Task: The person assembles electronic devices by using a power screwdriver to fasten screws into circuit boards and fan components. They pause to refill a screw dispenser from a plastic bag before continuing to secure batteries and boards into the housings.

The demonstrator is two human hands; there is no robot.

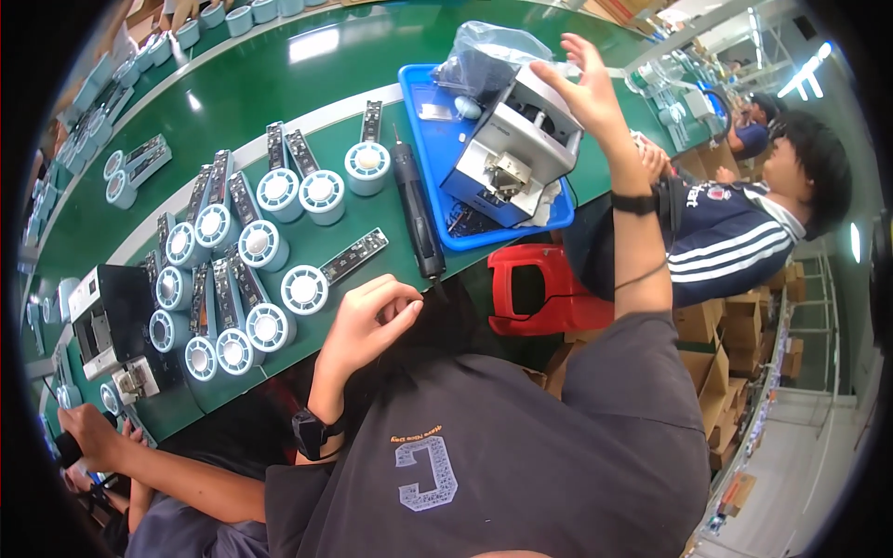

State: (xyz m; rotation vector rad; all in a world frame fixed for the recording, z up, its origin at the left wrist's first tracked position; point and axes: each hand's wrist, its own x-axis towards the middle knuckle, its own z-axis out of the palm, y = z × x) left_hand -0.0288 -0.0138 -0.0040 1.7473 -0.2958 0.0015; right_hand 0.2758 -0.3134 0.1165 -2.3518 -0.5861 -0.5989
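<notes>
My left hand (367, 321), with a black watch on the wrist, is held in front of my shirt at the table's near edge. Its fingers curl in toward the thumb; whatever they may hold is hidden. A black electric screwdriver (417, 214) lies just beyond it. My right hand (584, 88), above a black wristband, is raised with fingers apart, its thumb side against a grey-and-black boxy device (514, 139). That device has a metal clamp (507, 177) on its front and stands tilted in a blue tray (426, 121).
Several light-blue round parts (304, 289) with circuit-board strips stand left on the green table (326, 56). A plastic bag (493, 56) lies at the tray's far end. A similar device (107, 325) and another person's forearm (186, 474) are left; a red stool (530, 288) and a seated person (744, 232) right.
</notes>
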